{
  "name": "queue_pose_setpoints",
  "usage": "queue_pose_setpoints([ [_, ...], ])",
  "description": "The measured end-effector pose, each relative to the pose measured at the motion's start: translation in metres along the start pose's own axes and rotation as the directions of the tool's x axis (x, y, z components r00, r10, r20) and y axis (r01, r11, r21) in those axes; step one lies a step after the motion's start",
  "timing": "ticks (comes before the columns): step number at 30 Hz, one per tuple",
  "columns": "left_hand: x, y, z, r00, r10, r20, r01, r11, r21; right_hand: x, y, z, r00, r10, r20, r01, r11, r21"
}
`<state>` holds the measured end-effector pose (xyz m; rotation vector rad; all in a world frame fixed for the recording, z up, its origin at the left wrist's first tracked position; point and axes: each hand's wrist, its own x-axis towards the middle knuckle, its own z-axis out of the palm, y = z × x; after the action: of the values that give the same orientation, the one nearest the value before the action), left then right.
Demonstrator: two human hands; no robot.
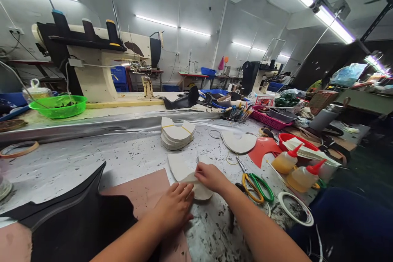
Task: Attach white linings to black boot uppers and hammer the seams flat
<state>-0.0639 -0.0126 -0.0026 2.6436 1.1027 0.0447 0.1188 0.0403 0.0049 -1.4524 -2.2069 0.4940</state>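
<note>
A white curved, U-shaped piece (178, 167) lies on the worktable before me. My right hand (212, 177) pinches the piece near its inner edge, thumb and fingers together. Flat across its lower left part rests my left hand (175, 205), fingers stretched out and holding nothing. Part of the piece is hidden under my hands. Behind it stands a stack of similar white pieces (177, 136) tied with yellow bands. Another such piece (238, 141) lies to the right. Black shaped material (82, 217) spreads over a pinkish board (147, 190) on my left.
Scissors (256, 186) with green and yellow handles lie right of my hands, near a tape roll (295, 208). Two red-tipped glue bottles (303, 178) stand beyond. A sewing machine (92, 61) and a green basket (59, 106) are at the back left.
</note>
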Motion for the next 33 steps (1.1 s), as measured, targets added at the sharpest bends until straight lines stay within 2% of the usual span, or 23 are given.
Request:
queue_pose_setpoints([
  [4, 0.007, -0.003, -0.003, 1.0, -0.011, 0.019, 0.014, 0.987, -0.158, 0.038, -0.018, -0.046, 0.974, 0.056, -0.217, -0.085, 0.988, -0.126],
  [6, 0.011, -0.003, -0.009, 1.0, -0.027, 0.003, 0.027, 0.965, -0.261, 0.049, -0.036, -0.077, 0.933, 0.064, -0.354, -0.133, 0.975, -0.175],
  [8, 0.012, -0.001, -0.019, 0.999, -0.047, -0.025, 0.033, 0.918, -0.394, 0.044, -0.061, -0.103, 0.889, 0.04, -0.457, -0.152, 0.966, -0.211],
  [10, 0.007, 0.005, -0.034, 0.994, -0.074, -0.076, 0.02, 0.836, -0.548, 0.023, -0.09, -0.115, 0.881, -0.068, -0.469, -0.058, 0.967, -0.249],
  [11, 0.0, 0.01, -0.044, 0.99, -0.092, -0.109, 0.007, 0.796, -0.605, 0.006, -0.103, -0.115, 0.886, -0.18, -0.428, 0.072, 0.964, -0.256],
  [13, -0.021, 0.023, -0.066, 0.96, -0.184, -0.21, -0.038, 0.659, -0.751, -0.033, -0.126, -0.103, 0.875, -0.4, -0.271, 0.385, 0.916, -0.112],
  [14, -0.035, 0.031, -0.078, 0.929, -0.266, -0.257, -0.066, 0.565, -0.823, -0.053, -0.134, -0.093, 0.868, -0.456, -0.198, 0.47, 0.882, 0.03],
  [15, -0.051, 0.038, -0.089, 0.867, -0.41, -0.284, -0.135, 0.355, -0.925, -0.072, -0.139, -0.08, 0.869, -0.475, -0.14, 0.494, 0.852, 0.172],
  [16, -0.069, 0.046, -0.098, 0.803, -0.538, -0.256, -0.205, 0.155, -0.967, -0.088, -0.141, -0.067, 0.883, -0.457, -0.105, 0.467, 0.835, 0.29],
  [17, -0.086, 0.053, -0.105, 0.744, -0.636, -0.206, -0.262, 0.006, -0.965, -0.101, -0.143, -0.052, 0.91, -0.403, -0.097, 0.408, 0.834, 0.37],
  [18, -0.104, 0.059, -0.109, 0.688, -0.711, -0.145, -0.314, -0.111, -0.943, -0.111, -0.143, -0.037, 0.941, -0.324, -0.1, 0.335, 0.842, 0.424],
  [19, -0.122, 0.064, -0.11, 0.639, -0.763, -0.095, -0.341, -0.17, -0.925, -0.118, -0.144, -0.022, 0.967, -0.233, -0.102, 0.253, 0.844, 0.473],
  [21, -0.153, 0.07, -0.104, 0.531, -0.848, -0.007, -0.362, -0.22, -0.906, -0.124, -0.149, 0.007, 0.994, -0.09, -0.054, 0.104, 0.766, 0.634],
  [22, -0.167, 0.072, -0.098, 0.47, -0.882, 0.032, -0.369, -0.229, -0.901, -0.125, -0.154, 0.021, 0.997, -0.077, 0.012, 0.042, 0.662, 0.748],
  [24, -0.189, 0.073, -0.083, 0.369, -0.926, 0.084, -0.378, -0.232, -0.896, -0.125, -0.17, 0.046, 0.978, -0.145, 0.152, -0.096, 0.335, 0.937],
  [25, -0.198, 0.073, -0.076, 0.333, -0.937, 0.106, -0.393, -0.239, -0.888, -0.126, -0.179, 0.057, 0.966, -0.166, 0.197, -0.171, 0.159, 0.972],
  [26, -0.205, 0.073, -0.071, 0.301, -0.945, 0.128, -0.42, -0.252, -0.872, -0.127, -0.188, 0.067, 0.959, -0.15, 0.241, -0.243, 0.008, 0.97],
  [28, -0.214, 0.073, -0.063, 0.252, -0.947, 0.2, -0.491, -0.303, -0.817, -0.132, -0.2, 0.082, 0.936, -0.018, 0.35, -0.347, -0.197, 0.917],
  [30, -0.219, 0.073, -0.059, 0.241, -0.925, 0.293, -0.547, -0.379, -0.747, -0.137, -0.205, 0.09, 0.889, 0.072, 0.452, -0.416, -0.282, 0.865],
  [31, -0.22, 0.073, -0.058, 0.246, -0.913, 0.327, -0.556, -0.409, -0.724, -0.14, -0.205, 0.092, 0.876, 0.043, 0.48, -0.45, -0.285, 0.846],
  [33, -0.221, 0.073, -0.054, 0.273, -0.883, 0.383, -0.543, -0.47, -0.696, -0.142, -0.203, 0.089, 0.867, -0.106, 0.488, -0.498, -0.251, 0.83],
])
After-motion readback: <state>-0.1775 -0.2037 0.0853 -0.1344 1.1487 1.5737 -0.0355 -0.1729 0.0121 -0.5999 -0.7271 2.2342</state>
